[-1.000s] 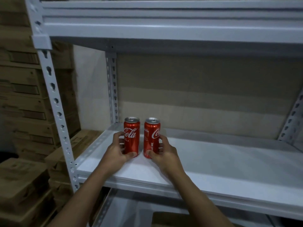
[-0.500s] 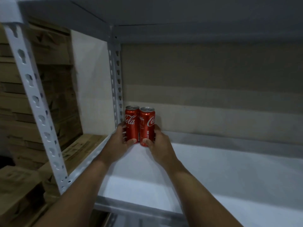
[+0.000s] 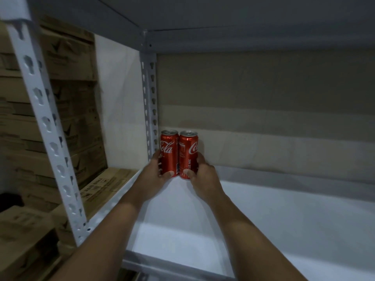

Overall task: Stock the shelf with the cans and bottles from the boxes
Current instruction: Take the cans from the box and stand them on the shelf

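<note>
Two red cola cans stand upright side by side at the back left corner of the white shelf board (image 3: 263, 209). My left hand (image 3: 157, 175) grips the left can (image 3: 169, 151), thumb across its lower front. My right hand (image 3: 203, 177) grips the right can (image 3: 188, 153) the same way. The cans touch each other and sit close to the rear upright post (image 3: 149, 102) and the cardboard backing.
A perforated white front post (image 3: 46, 126) runs down the left. Stacked brown cardboard boxes (image 3: 67, 110) fill the space left of the rack, with more boxes (image 3: 22, 236) low at the left. The upper shelf's underside (image 3: 223, 15) hangs overhead.
Both hands have pushed the two cans from near the shelf's front edge back into the rear left corner, and the cans have come together. The camera has moved in under the upper shelf.
</note>
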